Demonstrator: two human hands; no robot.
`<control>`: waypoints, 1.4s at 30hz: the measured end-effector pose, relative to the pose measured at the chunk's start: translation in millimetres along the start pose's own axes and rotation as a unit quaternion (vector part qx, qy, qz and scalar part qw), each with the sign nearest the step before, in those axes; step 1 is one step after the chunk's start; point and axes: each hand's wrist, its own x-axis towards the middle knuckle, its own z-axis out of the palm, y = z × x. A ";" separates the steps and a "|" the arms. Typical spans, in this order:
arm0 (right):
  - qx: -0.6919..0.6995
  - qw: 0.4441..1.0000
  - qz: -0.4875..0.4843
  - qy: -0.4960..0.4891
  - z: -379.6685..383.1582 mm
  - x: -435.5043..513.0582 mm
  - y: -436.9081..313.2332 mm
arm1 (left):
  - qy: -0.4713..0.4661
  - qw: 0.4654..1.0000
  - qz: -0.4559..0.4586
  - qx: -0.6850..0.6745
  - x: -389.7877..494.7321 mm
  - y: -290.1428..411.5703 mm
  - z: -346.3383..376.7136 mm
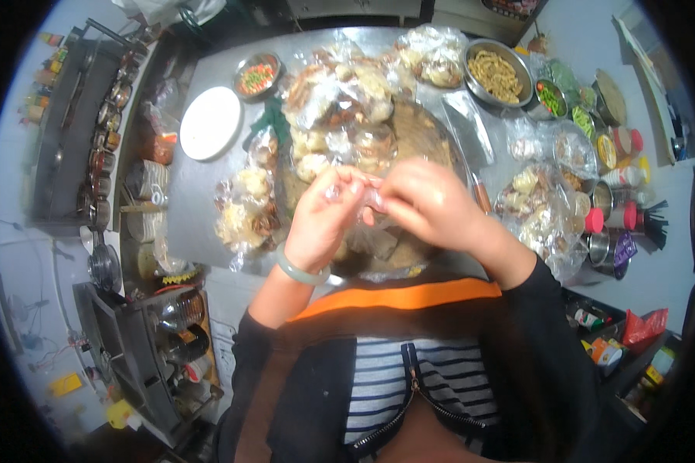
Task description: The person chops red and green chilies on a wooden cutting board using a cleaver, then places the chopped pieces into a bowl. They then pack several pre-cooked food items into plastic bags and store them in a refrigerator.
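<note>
My left hand, with a pale green bangle at the wrist, and my right hand meet above a round wooden chopping board. Both pinch the gathered top of a clear plastic bag; its lower part hangs beneath my fingers, and what it holds is mostly hidden. Just beyond my hands lies a pile of clear bags of food, pale and brown pieces inside. More filled bags rest to the left of the board. A cleaver with a wooden handle lies right of the board.
A white plate and a metal bowl of chopped red and green pieces stand at the left. At the right are a bowl of brown strips, filled bags, jars with red lids and metal containers.
</note>
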 end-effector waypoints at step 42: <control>-0.066 0.972 0.202 -0.096 75.9 -116.7 67.6 | 0.042 0.746 0.199 0.634 -12.3 -118.5 -75.3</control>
